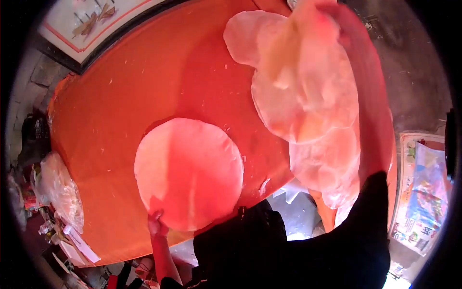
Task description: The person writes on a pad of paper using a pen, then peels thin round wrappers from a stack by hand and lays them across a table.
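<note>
A pale round sheet [192,168], perhaps a stack of them, lies flat on the orange-covered table in front of me. At its lower left edge is my left hand [157,224], its fingers closed on the rim. My right arm reaches to the upper right, where my right hand [334,17] is smeared by motion. A thin, limp sheet [298,43] hangs from that hand, folded and blurred. Below it, overlapping translucent round sheets [325,159] spread along the right side of the table. The fingers of my right hand are hard to make out.
The orange cloth [110,120] covers the table. A framed picture [86,29] borders the upper left. Clear plastic bags [60,188] and small items sit by the left edge. To the right, a printed sheet with a shiny plastic packet [428,188] lies beyond the table.
</note>
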`<state>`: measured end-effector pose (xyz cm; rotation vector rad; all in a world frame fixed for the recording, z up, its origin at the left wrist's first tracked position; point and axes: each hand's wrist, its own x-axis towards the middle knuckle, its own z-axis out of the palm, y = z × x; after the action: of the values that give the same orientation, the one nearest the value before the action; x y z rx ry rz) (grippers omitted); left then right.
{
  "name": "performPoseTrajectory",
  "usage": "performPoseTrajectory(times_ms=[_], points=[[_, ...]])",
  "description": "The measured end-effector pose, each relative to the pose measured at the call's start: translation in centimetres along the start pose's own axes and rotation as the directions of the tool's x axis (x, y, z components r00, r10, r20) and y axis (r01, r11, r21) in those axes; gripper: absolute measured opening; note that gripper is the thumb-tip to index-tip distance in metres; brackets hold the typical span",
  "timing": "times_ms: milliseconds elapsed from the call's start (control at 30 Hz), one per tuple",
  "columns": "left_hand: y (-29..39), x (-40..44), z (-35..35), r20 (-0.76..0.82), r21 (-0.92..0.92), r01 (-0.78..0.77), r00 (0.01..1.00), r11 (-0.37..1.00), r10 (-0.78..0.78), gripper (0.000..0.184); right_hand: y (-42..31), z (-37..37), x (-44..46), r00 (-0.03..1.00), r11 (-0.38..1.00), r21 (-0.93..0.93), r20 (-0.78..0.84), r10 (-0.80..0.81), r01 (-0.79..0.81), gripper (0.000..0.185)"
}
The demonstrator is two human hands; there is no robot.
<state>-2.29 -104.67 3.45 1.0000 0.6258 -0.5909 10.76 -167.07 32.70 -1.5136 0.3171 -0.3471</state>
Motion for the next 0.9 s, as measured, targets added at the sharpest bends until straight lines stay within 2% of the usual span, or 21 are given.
performPoseTrajectory(times_ms=[67,100,133,167,200,233,267,333,400,433,467,500,533,600,633,700,733,800,867,900], points=[[0.4,-0.5,1.0,0.010,-0.017,0.022,1.000,1.000,-0.022,0.051,-1.6,-1.4,4.3,0.998,0.997,-0.078,-0.058,-0.004,0.000,0.015],[0.6,-0.6,1.3,0.019,-0.042,0.046,0.999,0.998,-0.045,0.051,-2.8,-1.9,5.9,0.988,0.991,-0.131,-0.154,0.010,-0.031,0.016],[0.6,-0.5,1.1,0.023,-0.038,0.043,0.999,0.998,-0.042,0.051,-4.4,-1.8,6.7,0.938,0.971,-0.189,-0.338,0.075,-0.146,0.017],[0.5,-0.3,0.5,0.052,-0.039,0.039,0.998,0.998,-0.037,0.051,-4.4,-5.7,10.4,0.988,0.997,-0.076,-0.150,-0.034,0.022,0.017],[0.2,-0.3,-0.2,0.080,-0.041,0.037,0.996,0.998,-0.033,0.052,-4.2,-9.4,12.7,0.985,0.984,0.065,0.028,-0.168,0.166,0.018],[0.0,-0.2,-1.1,0.085,-0.040,0.037,0.996,0.998,-0.034,0.052,-2.3,-11.7,12.3,0.872,0.825,-0.283,0.195,-0.450,0.489,0.018],[-0.2,-0.2,-2.1,0.070,-0.077,0.034,0.997,0.996,-0.028,0.052,0.7,-13.3,12.5,0.871,0.823,-0.287,0.192,-0.452,0.490,0.018],[0.2,-0.8,-1.2,0.054,-0.114,0.031,0.998,0.993,-0.025,0.053,6.5,-14.1,11.3,0.975,0.784,-0.588,0.038,-0.219,0.199,0.008],[1.4,-2.9,2.2,0.135,-0.222,0.017,0.991,0.975,0.014,0.055,12.1,-14.5,9.7,0.982,0.614,-0.778,-0.188,-0.020,-0.136,0.017],[1.7,-3.8,3.9,0.136,-0.220,0.019,0.991,0.975,0.012,0.055,14.6,-10.8,4.7,0.996,0.922,-0.387,-0.063,-0.062,0.032,0.017],[1.9,-4.7,5.7,0.143,-0.109,-0.079,0.985,0.991,0.094,0.059,16.4,-6.5,0.4,1.000,0.966,-0.255,0.001,-0.031,0.030,0.016],[1.8,-5.1,6.9,0.159,0.005,-0.178,0.972,0.984,0.175,0.063,17.5,-1.8,-3.3,0.998,0.980,-0.199,0.067,0.012,0.002,0.015],[1.5,-4.8,7.3,0.161,0.014,-0.179,0.971,0.984,0.174,0.063,18.2,3.1,-7.2,0.986,0.979,-0.201,0.156,0.056,-0.024,0.016],[0.8,-4.1,7.9,0.170,0.290,-0.295,0.952,0.910,0.254,0.072,18.5,12.1,-14.4,0.921,0.967,-0.253,0.375,0.110,-0.012,0.021],[1.3,-4.4,10.4,0.235,0.321,-0.359,0.927,0.876,0.293,0.073,18.2,15.7,-17.5,0.873,0.963,-0.270,0.475,0.108,0.028,0.024],[1.8,-5.0,13.0,0.271,0.325,-0.375,0.916,0.868,0.295,0.070,18.1,20.8,-22.2,0.805,0.958,-0.258,0.590,0.055,0.123,0.031],[1.9,-5.1,13.5,0.312,0.321,-0.393,0.903,0.862,0.296,0.068,18.0,22.0,-23.6,0.803,0.964,-0.237,0.595,0.044,0.122,0.034],[1.6,-5.4,12.5,0.240,0.409,-0.374,0.924,0.832,0.298,0.063,18.1,22.1,-24.7,0.777,0.950,-0.261,0.558,0.291,-0.169,0.040],[1.4,-5.3,11.5,0.183,0.444,-0.369,0.929,0.816,0.321,0.060,19.8,23.4,-25.9,0.864,0.957,-0.255,0.440,0.243,-0.139,0.034],[1.4,-5.5,11.6,0.179,0.450,-0.361,0.933,0.817,0.314,0.060,20.2,24.3,-26.5,0.887,0.907,-0.414,0.442,0.132,0.071,0.028]])
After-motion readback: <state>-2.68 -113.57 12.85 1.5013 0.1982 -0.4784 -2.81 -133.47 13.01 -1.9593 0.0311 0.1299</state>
